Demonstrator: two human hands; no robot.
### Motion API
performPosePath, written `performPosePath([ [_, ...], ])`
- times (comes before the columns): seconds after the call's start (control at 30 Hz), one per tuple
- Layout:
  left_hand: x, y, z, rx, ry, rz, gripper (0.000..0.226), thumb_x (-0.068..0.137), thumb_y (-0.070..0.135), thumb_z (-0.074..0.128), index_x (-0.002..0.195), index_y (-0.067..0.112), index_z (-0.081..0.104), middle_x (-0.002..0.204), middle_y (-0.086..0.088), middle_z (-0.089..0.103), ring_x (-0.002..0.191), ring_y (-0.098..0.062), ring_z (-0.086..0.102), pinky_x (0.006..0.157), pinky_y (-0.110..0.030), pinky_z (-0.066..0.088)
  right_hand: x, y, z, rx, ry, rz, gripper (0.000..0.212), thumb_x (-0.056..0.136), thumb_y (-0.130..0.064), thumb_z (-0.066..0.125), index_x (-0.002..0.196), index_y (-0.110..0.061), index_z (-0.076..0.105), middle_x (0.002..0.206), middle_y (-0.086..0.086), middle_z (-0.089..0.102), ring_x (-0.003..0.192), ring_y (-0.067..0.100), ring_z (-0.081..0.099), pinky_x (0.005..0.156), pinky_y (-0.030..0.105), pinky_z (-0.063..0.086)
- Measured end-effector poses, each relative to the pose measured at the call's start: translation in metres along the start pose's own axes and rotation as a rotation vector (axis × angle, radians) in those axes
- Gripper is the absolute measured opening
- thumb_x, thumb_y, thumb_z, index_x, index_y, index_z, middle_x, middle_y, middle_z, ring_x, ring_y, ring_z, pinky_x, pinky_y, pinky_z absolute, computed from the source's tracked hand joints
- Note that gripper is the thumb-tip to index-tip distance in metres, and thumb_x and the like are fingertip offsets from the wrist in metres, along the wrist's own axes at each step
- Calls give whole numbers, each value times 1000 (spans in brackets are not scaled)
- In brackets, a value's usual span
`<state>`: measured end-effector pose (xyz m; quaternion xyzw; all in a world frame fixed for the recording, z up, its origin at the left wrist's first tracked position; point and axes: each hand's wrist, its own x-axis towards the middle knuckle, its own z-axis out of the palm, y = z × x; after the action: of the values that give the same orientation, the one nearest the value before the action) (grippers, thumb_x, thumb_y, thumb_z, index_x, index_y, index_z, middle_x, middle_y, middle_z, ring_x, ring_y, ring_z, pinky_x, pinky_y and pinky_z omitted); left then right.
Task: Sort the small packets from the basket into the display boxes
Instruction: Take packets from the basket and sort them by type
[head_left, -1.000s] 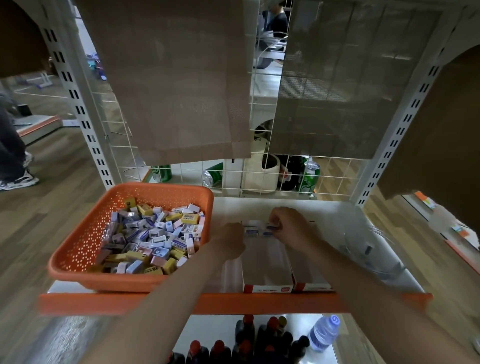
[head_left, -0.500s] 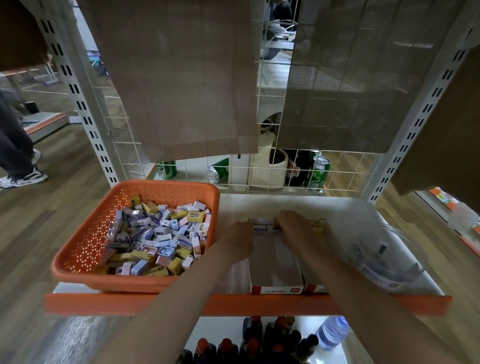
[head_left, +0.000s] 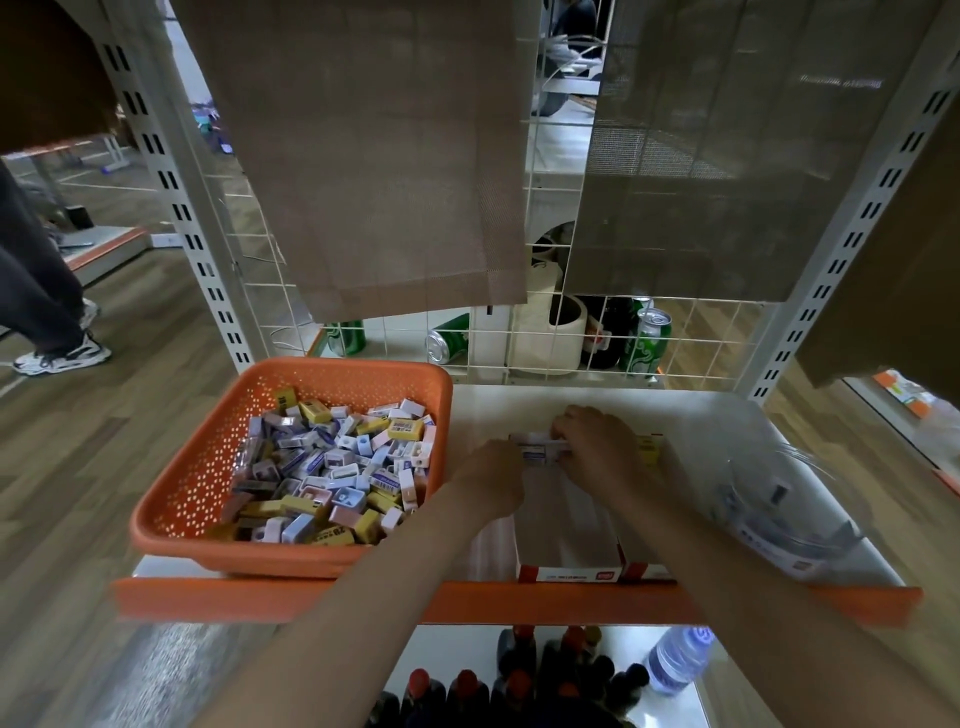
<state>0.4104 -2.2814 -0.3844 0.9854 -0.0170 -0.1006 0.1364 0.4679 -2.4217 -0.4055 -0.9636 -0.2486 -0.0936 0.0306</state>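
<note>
As both arms hold their place, the right hand (head_left: 597, 452) pinches small white-and-purple packets (head_left: 537, 451) at the far end of the white-and-red cardboard display box (head_left: 566, 525); the left hand (head_left: 493, 475) hides its grip. The orange perforated plastic basket (head_left: 291, 558) stays heaped.

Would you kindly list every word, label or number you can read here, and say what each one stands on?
No text here can be read with certainty.
On the display box, red front strip: white print, too blurred.
On the packets in the basket: barcodes and print, too small.
On the green can: logo, blurred.
On the clear tub: label, blurred.
</note>
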Motion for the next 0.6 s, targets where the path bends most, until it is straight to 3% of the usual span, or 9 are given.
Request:
performPosePath([
  [0.1, -6, -4, -14, 42, 213, 86, 42, 98, 15, 42, 138, 9, 35, 129, -11, 50, 115, -25, 53, 90, -32, 45, 1, -11, -18, 81, 115, -21, 21, 84, -11, 57, 104, -11, 65, 104, 6, 61, 98, 27, 57, 75, 31, 39],
  [0.27, -25, -45, -49, 230, 478, 149, 43, 91, 11, 46, 133, 17, 44, 130, -7, 46, 116, -26, 49, 94, -34, 38, 14, -49, -45, 154, 195, -68, 21, 85, -12, 57, 105, -12, 64, 106, 5, 63, 100, 26, 58, 79, 31, 37],
  [0.43, -57, -116, -65, 363, 487, -22, 44, 93, 20, 47, 137, 22, 40, 139, -4, 38, 130, -25, 36, 109, -40, 25, 27, -111, -50, 207, 162, -207, 21, 84, -16, 59, 104, -17, 64, 109, 3, 62, 106, 23, 55, 83, 32, 34],
  [0.6, -83, -169, -65, 370, 406, -169, 51, 94, 28, 48, 142, 27, 32, 145, -2, 29, 139, -25, 22, 115, -53, 8, 40, -164, -34, 108, -97, -257, 23, 84, -24, 63, 107, -21, 66, 118, 1, 59, 118, 21, 46, 100, 36, 29],
])
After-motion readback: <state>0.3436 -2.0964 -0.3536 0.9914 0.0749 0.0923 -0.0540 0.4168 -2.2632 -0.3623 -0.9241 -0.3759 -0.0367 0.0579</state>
